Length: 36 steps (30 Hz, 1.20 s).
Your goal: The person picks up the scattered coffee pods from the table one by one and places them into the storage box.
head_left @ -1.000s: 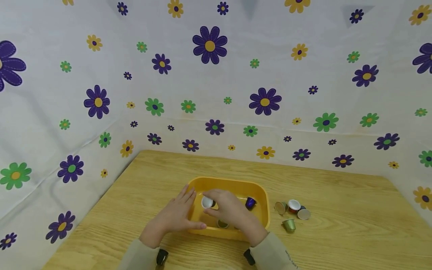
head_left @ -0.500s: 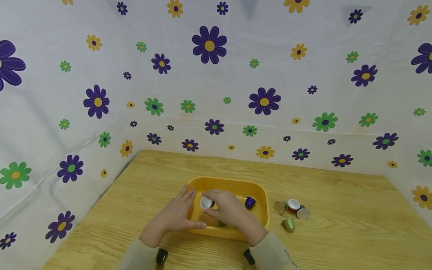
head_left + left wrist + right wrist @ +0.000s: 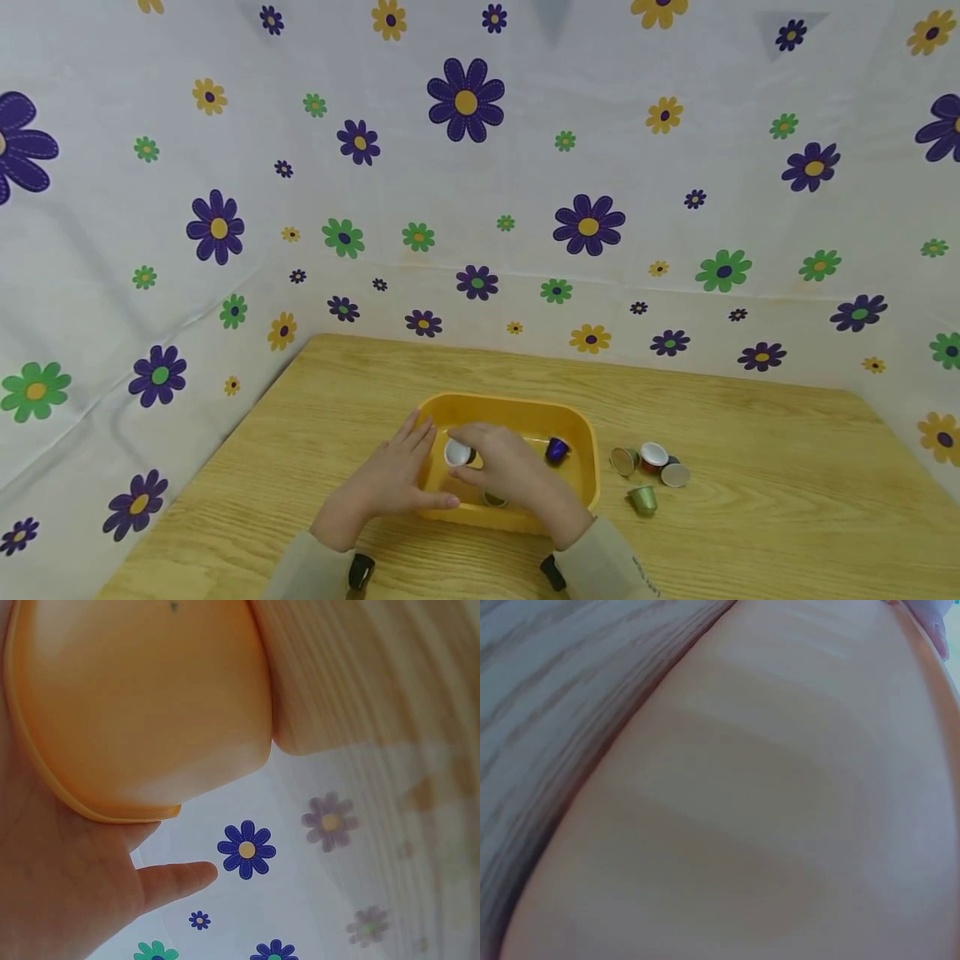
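Observation:
A yellow plastic tray with coffee capsules in it stands on the table in front of me. With straight fingers my left hand lies over the tray's left end, thumb along the near rim. The left wrist view shows that palm against the rim. My right hand reaches into the tray; its thumb and forefinger pinch a coffee capsule whose white lid faces left. Farther right in the tray lies a dark blue capsule. A greenish capsule sits under the right hand, partly hidden.
Right of the tray several capsules lie in a cluster, among them one with a white lid. A light green capsule lies nearer. Flower-printed cloth hangs behind the wooden table. In the right wrist view the tray wall fills most.

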Available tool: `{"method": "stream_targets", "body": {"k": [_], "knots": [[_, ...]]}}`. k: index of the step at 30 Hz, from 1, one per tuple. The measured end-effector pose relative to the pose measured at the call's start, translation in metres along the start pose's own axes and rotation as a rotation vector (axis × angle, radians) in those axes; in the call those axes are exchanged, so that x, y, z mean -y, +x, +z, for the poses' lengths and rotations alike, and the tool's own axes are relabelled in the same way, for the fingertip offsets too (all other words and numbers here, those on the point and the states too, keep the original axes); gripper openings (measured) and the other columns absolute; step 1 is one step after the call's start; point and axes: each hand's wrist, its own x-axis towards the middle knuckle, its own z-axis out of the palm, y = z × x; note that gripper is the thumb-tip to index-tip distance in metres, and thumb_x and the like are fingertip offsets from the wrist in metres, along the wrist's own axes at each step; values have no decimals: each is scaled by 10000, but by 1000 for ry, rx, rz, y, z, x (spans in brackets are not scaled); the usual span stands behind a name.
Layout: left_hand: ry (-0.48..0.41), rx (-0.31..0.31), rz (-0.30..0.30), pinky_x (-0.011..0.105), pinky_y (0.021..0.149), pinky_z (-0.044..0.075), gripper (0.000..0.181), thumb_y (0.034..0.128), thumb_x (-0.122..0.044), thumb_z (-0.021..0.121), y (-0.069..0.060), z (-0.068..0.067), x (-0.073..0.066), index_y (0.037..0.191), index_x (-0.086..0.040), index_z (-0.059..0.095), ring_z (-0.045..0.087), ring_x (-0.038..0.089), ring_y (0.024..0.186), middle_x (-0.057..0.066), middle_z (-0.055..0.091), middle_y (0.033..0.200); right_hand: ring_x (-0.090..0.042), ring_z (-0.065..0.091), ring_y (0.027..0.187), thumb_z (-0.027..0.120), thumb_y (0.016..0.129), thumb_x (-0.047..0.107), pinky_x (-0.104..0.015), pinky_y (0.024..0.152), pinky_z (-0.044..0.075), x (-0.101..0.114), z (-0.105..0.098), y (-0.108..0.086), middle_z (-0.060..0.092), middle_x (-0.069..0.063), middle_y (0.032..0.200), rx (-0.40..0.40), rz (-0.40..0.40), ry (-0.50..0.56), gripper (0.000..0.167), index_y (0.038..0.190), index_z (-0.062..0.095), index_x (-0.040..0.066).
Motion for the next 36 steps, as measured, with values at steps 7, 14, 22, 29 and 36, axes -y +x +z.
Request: {"method": "stream_targets", "body": {"k": [7,14,22,29,36], "knots": [[-18,-4,11,617,910,240,1016,709,-638,565,0,-1,-1,1367,61,232,1,316,1319,193,149,1434,-155,552,1004,645,815,234,-264,829,443,0,-2,0,583,-74,1130,-10,-2,1,442,1185,546,15],[-2,6,20,614,908,248,1055,697,-702,503,1,-2,0,1365,67,228,12,328,1316,197,151,1433,-180,532,1049,637,820,243,-285,854,432,0,-4,-3,563,-80,1167,-3,-7,-24,451,1197,539,16],[-2,4,14,612,908,251,1032,706,-674,529,0,-2,-1,1360,72,242,8,330,1316,200,169,1429,-197,536,1045,645,815,251,-306,848,438,0,-14,-9,562,-84,1169,1,29,-48,457,1195,540,21],[12,-3,14,608,908,256,1033,702,-680,526,-1,-1,-2,1360,67,248,10,331,1316,202,171,1426,-178,595,912,657,805,224,-294,792,466,-7,-21,-18,577,-98,1137,-28,17,-53,439,1173,551,9],[16,-6,14,604,909,259,1025,707,-659,546,1,0,-2,1361,69,241,8,331,1316,207,168,1427,-222,568,980,657,805,214,-335,807,460,-21,-28,-30,576,-114,1135,-57,25,-19,436,1167,550,-6]]}}
